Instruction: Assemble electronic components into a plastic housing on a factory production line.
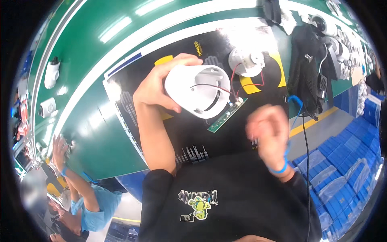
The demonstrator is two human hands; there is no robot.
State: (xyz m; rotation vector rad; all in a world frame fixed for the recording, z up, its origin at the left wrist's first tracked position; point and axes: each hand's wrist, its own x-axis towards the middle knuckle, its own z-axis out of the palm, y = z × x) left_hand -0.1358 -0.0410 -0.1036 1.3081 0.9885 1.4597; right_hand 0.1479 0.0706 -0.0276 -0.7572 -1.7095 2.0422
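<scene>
Over the green desk [90,141], the left hand [155,86] has its grip clasped round the white housing [181,88], whose open end faces right above the middle of the black mat [181,131]. The step in hand seems to be handling the wired parts; the next move probably calls for slack in the wires. The fingers behind the housing are hidden. Just right of its rim is the green board [225,119]; its wire joints are too small to make out. Red wires [263,80] reach the white round part [248,62] near the mat's far right corner. By the mat's right edge, the right hand [270,129] is blurred, fingers curled; whether its grip pinches anything, I cannot tell.
</scene>
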